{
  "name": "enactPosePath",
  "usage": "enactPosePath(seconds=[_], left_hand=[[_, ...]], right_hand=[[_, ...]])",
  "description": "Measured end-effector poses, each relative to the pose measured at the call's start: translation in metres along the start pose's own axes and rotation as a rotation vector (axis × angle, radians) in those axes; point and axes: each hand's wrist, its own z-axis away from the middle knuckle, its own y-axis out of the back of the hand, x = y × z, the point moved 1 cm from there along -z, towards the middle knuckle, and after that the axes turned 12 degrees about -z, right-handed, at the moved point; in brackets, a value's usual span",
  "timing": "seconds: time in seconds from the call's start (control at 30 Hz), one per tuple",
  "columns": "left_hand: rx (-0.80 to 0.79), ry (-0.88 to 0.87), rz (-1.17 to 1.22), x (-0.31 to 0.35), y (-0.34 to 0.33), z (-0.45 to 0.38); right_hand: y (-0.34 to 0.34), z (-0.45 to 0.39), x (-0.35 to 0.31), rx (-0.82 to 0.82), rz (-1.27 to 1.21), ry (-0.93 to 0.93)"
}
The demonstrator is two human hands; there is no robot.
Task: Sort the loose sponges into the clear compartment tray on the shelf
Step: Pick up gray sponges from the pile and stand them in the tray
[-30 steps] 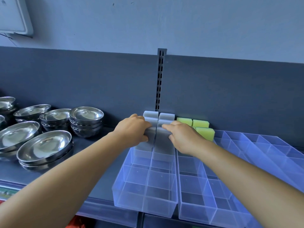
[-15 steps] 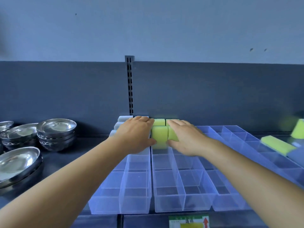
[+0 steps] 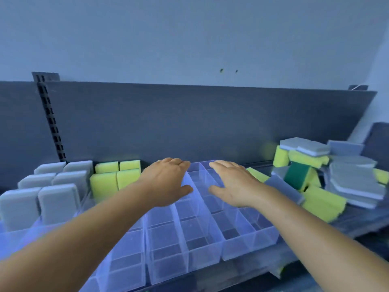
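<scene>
Clear compartment trays (image 3: pixel 202 247) lie side by side on the dark shelf. Several grey sponges (image 3: pixel 56 199) stand upright in the leftmost compartments, and several yellow sponges (image 3: pixel 114 180) stand just right of them. A loose heap of yellow, green-backed and grey sponges (image 3: pixel 315 180) lies at the right. My left hand (image 3: pixel 168 182) and my right hand (image 3: pixel 233 186) hover over empty compartments in the middle, both with fingers straight and holding nothing.
A dark back panel (image 3: pixel 189 123) rises behind the shelf, with a slotted upright rail (image 3: pixel 51 121) at the left. Flat grey sponges (image 3: pixel 355 182) are stacked at the far right. The shelf's front edge runs along the bottom.
My view has swung right, so the steel bowls are gone and the loose heap shows. Both hands have left the yellow sponges and moved right over empty compartments, fingers now spread.
</scene>
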Motion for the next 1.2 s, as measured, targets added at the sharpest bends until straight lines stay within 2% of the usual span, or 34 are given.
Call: enactPosePath(seconds=[0.4, 0.63, 0.87, 1.0, 1.2], left_hand=[[-0.065, -0.039, 0.092, 0.137, -0.004, -0.122], [-0.145, -0.216, 0.116, 0.196, -0.023, -0.169], [-0.231, -0.462, 0.125, 0.213, -0.039, -0.203], [-0.254, -0.451, 0.177, 0.207, -0.042, -0.205], [-0.184, -0.422, 0.216, 0.195, -0.039, -0.206]], right_hand=[[0.04, 0.013, 0.172, -0.006, 0.038, -0.127], [0.05, 0.018, 0.232, 0.064, 0.003, -0.218], [0.049, 0.022, 0.268, 0.085, -0.022, -0.386], [0.041, 0.02, 0.275, 0.131, -0.118, -0.443], [0.036, 0.013, 0.269, 0.238, -0.181, -0.346]])
